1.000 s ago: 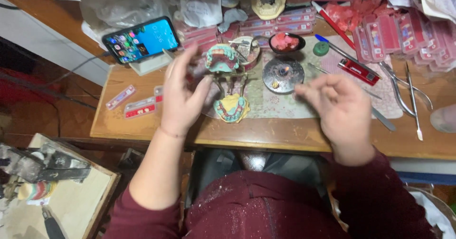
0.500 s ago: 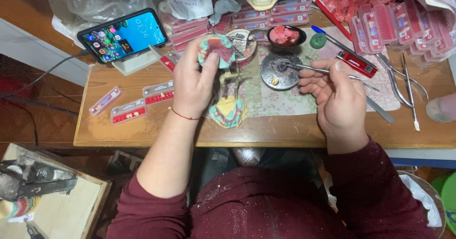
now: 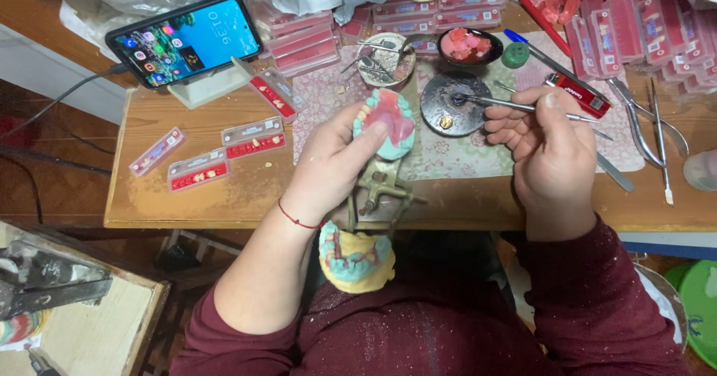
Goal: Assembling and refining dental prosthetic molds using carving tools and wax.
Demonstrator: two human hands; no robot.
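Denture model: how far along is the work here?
Done: pink wax base and some teeth sit on the upper cast, held in the left hand. In hand: right hand dips a metal instrument into the round dish. Left: tooth cards on the table still hold teeth.

Denture model (image 3: pixel 385 122): teal base, pink wax. Lower cast (image 3: pixel 357 258): teal over yellow. Table mat (image 3: pixel 448 152): pale floral print. Sleeves (image 3: pixel 597 301): maroon. Wrist string (image 3: pixel 299 219): red. Small bowl (image 3: pixel 467 46): black, pink contents.
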